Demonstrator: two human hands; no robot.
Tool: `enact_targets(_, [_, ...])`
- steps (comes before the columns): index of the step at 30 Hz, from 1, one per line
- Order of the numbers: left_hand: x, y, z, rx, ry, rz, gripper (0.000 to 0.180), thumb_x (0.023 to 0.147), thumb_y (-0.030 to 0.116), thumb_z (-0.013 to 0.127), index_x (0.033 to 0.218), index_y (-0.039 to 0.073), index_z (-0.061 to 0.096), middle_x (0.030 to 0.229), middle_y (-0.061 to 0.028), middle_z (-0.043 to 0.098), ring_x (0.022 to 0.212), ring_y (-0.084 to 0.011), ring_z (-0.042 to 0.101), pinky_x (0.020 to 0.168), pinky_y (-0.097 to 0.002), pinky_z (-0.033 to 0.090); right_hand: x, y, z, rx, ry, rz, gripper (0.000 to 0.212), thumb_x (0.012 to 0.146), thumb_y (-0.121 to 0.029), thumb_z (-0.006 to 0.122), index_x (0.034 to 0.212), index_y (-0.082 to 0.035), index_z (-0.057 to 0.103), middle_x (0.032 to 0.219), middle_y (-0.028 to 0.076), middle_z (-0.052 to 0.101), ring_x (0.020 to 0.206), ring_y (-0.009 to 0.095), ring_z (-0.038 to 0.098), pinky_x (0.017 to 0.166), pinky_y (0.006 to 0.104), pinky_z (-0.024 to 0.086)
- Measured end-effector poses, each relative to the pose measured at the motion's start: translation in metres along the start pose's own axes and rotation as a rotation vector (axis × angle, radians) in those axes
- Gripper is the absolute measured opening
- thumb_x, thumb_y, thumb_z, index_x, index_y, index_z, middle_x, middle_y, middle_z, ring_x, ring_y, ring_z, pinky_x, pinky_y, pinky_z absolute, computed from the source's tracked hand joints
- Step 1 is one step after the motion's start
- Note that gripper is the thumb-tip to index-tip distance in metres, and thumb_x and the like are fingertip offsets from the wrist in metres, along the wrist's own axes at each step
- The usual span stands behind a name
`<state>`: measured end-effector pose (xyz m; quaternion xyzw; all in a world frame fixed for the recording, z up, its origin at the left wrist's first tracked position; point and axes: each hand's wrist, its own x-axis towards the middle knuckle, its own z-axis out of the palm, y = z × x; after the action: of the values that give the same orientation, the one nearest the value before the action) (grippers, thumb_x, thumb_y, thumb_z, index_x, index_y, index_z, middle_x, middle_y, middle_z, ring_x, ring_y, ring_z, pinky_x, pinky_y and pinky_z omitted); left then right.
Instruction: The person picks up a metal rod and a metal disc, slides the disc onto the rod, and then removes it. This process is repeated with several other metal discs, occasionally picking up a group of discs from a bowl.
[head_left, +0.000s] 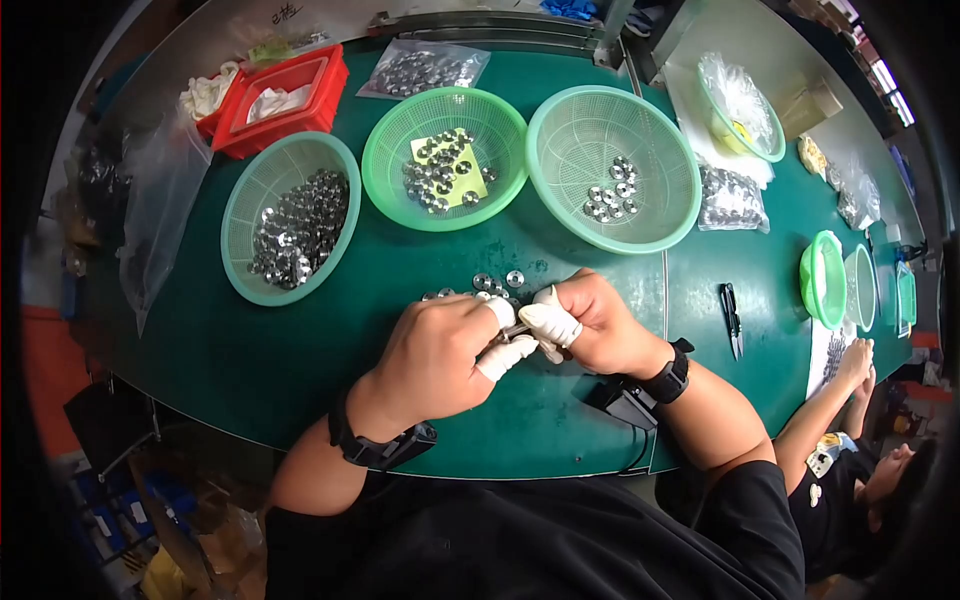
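Observation:
My left hand and my right hand meet over the green table, fingertips almost touching. White finger cots cover the thumbs and forefingers. Pinched between both hands is a small shiny metal part, mostly hidden by the fingers. Just beyond my knuckles lie several loose round metal parts, disc-like with a hole in the middle; my left hand covers some of them. Each wrist wears a black strap with a small device.
Three green mesh baskets stand beyond my hands: the left basket heaped with metal parts, the middle and right holding fewer. Red trays, a bag of parts and black-handled snips lie around. A co-worker sits at right.

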<state>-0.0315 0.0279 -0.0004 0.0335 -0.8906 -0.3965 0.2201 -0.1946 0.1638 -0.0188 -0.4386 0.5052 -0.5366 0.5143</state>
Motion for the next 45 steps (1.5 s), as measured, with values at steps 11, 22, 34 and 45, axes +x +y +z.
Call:
enact_targets(11, [-0.010,-0.008,-0.030,-0.716,-0.176,-0.547,0.018,0.095,0.015,0.063,0.085,0.000,0.060,0.063,-0.0037,0.058,0.052,-0.0131,0.056,0.047,-0.0293,0.043,0.000,0.001,-0.003,0.053,0.145,-0.101,0.038,0.101,-0.019,0.056,0.067,-0.004,0.057,0.058,0.000,0.056,0.052,0.007,0.045,0.049,0.0250,0.036])
enact_targets(22, [0.040,-0.010,-0.050,0.002,0.334,-0.359,0.024,0.091,0.005,0.067,0.113,-0.001,0.063,0.071,-0.0027,0.059,0.059,-0.0070,0.053,0.055,-0.0231,0.044,0.002,0.003,-0.002,0.047,0.054,-0.017,0.041,0.104,-0.022,0.050,0.068,-0.005,0.056,0.059,-0.001,0.055,0.052,0.006,0.044,0.049,0.0237,0.034])
enact_targets(34, [-0.004,-0.011,-0.028,0.284,-0.192,-0.185,0.019,0.070,-0.004,0.074,0.089,-0.002,0.070,0.080,-0.0133,0.057,0.082,-0.0325,0.056,0.070,-0.0413,0.048,0.003,0.001,0.000,0.056,0.051,-0.009,0.040,0.104,-0.025,0.051,0.070,-0.005,0.057,0.060,-0.002,0.056,0.051,0.005,0.044,0.047,0.0230,0.033])
enact_targets(45, [0.001,-0.004,-0.020,-0.440,0.099,-0.571,0.013,0.083,-0.008,0.068,0.096,-0.006,0.070,0.084,-0.0050,0.065,0.066,-0.0066,0.059,0.055,-0.0219,0.046,0.003,0.000,0.004,0.082,0.158,0.052,0.033,0.103,-0.023,0.053,0.077,-0.004,0.061,0.062,-0.001,0.058,0.053,0.004,0.048,0.049,0.0211,0.038])
